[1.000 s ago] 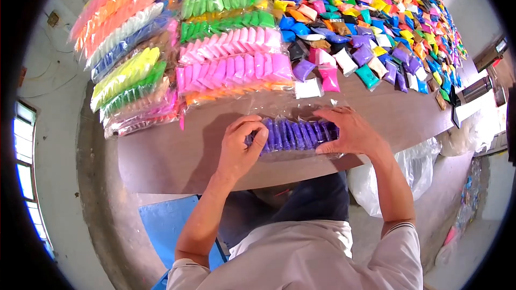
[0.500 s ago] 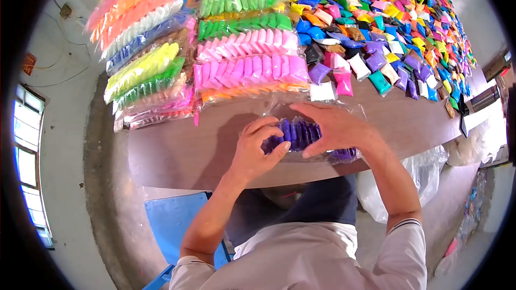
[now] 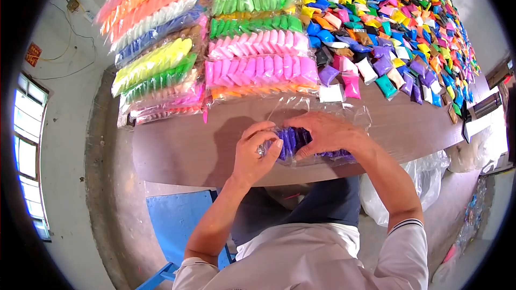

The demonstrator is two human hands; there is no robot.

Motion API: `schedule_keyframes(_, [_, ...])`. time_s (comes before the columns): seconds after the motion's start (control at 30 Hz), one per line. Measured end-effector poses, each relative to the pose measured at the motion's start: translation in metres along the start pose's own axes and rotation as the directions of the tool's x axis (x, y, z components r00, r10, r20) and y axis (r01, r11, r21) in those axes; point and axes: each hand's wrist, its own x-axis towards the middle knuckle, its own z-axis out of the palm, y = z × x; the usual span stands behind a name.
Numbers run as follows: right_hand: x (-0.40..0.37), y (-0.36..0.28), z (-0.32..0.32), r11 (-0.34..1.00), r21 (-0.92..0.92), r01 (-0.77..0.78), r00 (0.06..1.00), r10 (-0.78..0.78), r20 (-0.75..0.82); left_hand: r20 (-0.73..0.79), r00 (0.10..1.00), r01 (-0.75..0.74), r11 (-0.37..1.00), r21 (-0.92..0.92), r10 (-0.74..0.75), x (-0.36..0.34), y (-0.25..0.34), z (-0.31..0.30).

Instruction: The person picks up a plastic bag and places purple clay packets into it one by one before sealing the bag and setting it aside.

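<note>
A row of small purple packets (image 3: 288,143) stands upright in a clear plastic bag (image 3: 352,113) near the table's front edge. My left hand (image 3: 256,150) curls its thumb and fingers round the left end of the row. From the right, my right hand (image 3: 325,133) arches over the packets, its thumb and fingers closed round part of the row. More purple packets show under my right palm and wrist, partly hidden by it. The bag's loose film spreads behind and to the right of my right hand.
Bagged rows of coloured packets (image 3: 260,70) are stacked at the table's back left. A large heap of loose coloured packets (image 3: 398,16) covers the back right. A blue stool (image 3: 180,220) stands below left, and a clear plastic sack (image 3: 414,188) hangs at the right.
My right hand has shifted slightly along the row, covering more of its middle. The view has moved a little, so the table's contents appear farther right.
</note>
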Motion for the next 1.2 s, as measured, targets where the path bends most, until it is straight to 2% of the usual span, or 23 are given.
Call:
schedule_keyframes(0.03, [0.002, 0.004, 0.002, 1.0, 0.0, 0.002, 1.0, -0.002, 0.001, 0.008, 1.0, -0.004, 1.0, -0.004, 0.004, -0.001, 0.001, -0.001])
schedule_keyframes(0.1, [0.002, 0.01, 0.004, 0.993, 0.052, -0.108, 0.993, 0.105, 0.05, 0.014, 1.0, -0.004, 1.0, -0.005, 0.004, -0.001, 0.001, -0.003])
schedule_keyframes(0.17, [0.002, 0.009, 0.004, 0.994, 0.07, -0.086, 0.996, 0.084, 0.033, 0.024, 1.0, -0.006, 1.0, -0.007, 0.006, -0.002, 0.001, -0.003])
schedule_keyframes(0.23, [0.0, 0.005, 0.002, 0.994, 0.089, -0.066, 0.998, 0.065, 0.012, 0.076, 0.995, 0.067, 0.998, 0.003, -0.067, -0.005, 0.001, 0.0])
schedule_keyframes(0.3, [-0.002, -0.003, -0.001, 0.991, 0.014, -0.13, 0.991, 0.131, -0.005, 0.086, 0.994, 0.068, 0.998, 0.001, -0.068, -0.004, 0.005, 0.004])
schedule_keyframes(0.37, [-0.001, 0.007, 0.005, 0.993, 0.008, -0.116, 0.993, 0.116, 0.006, 0.094, 0.993, 0.068, 0.998, -0.001, -0.068, -0.003, 0.007, 0.009])
schedule_keyframes(0.47, [-0.007, 0.005, 0.003, 0.991, -0.032, -0.131, 0.991, 0.131, 0.01, 0.09, 0.995, 0.038, 0.998, 0.041, -0.041, 0.0, 0.011, 0.016])
schedule_keyframes(0.53, [-0.021, -0.001, -0.007, 0.983, -0.062, -0.175, 0.985, 0.175, 0.002, 0.067, 0.997, 0.033, 0.985, 0.168, -0.045, 0.0, 0.015, 0.017])
schedule_keyframes(0.6, [-0.044, 0.001, -0.027, 0.964, -0.048, -0.261, 0.957, 0.251, -0.145, 0.062, 0.996, 0.056, 0.987, 0.151, -0.066, -0.002, 0.011, 0.018])
schedule_keyframes(0.67, [-0.062, 0.017, -0.044, 0.954, -0.116, -0.276, 0.957, 0.261, -0.129, 0.056, 0.995, 0.076, 0.987, 0.144, -0.085, -0.004, 0.008, 0.018])
schedule_keyframes(0.73, [-0.079, 0.025, -0.051, 0.961, 0.023, -0.275, 0.937, 0.273, -0.218, 0.046, 0.995, 0.082, 0.992, 0.095, -0.087, -0.003, 0.007, 0.019])
schedule_keyframes(0.77, [-0.086, 0.026, -0.051, 0.961, 0.023, -0.277, 0.936, 0.275, -0.22, 0.047, 0.995, 0.081, 0.992, 0.093, -0.085, -0.001, 0.007, 0.019])
schedule_keyframes(0.83, [-0.096, 0.017, -0.048, 0.931, -0.091, -0.353, 0.931, 0.34, -0.131, 0.045, 0.999, 0.024, 0.988, 0.15, -0.031, 0.001, 0.007, 0.019])
schedule_keyframes(0.87, [-0.095, 0.017, -0.044, 0.932, -0.088, -0.352, 0.931, 0.34, -0.131, 0.047, 0.998, 0.024, 0.988, 0.153, -0.032, 0.001, 0.007, 0.019])
schedule_keyframes(0.93, [-0.088, 0.018, -0.035, 0.895, -0.047, -0.444, 0.896, 0.444, -0.016, 0.045, 0.999, 0.003, 0.987, 0.162, -0.011, 0.001, 0.006, 0.019])
schedule_keyframes(1.07, [-0.084, 0.03, -0.035, 0.904, 0.059, -0.424, 0.905, 0.422, 0.046, 0.043, 0.999, 0.009, 0.985, 0.17, -0.017, -0.001, 0.003, 0.015])
schedule_keyframes(1.13, [-0.079, 0.024, -0.035, 0.928, -0.034, -0.371, 0.928, 0.37, -0.04, 0.051, 0.999, -0.007, 0.986, 0.167, -0.002, -0.002, 0.001, 0.013])
schedule_keyframes(1.17, [-0.075, 0.02, -0.033, 0.93, -0.033, -0.366, 0.93, 0.365, -0.04, 0.049, 0.999, -0.006, 0.985, 0.171, -0.002, -0.002, -0.001, 0.013])
schedule_keyframes(1.2, [-0.07, 0.014, -0.03, 0.946, -0.009, -0.324, 0.941, 0.321, -0.105, 0.045, 0.999, -0.007, 0.987, 0.16, 0.0, -0.002, -0.003, 0.014])
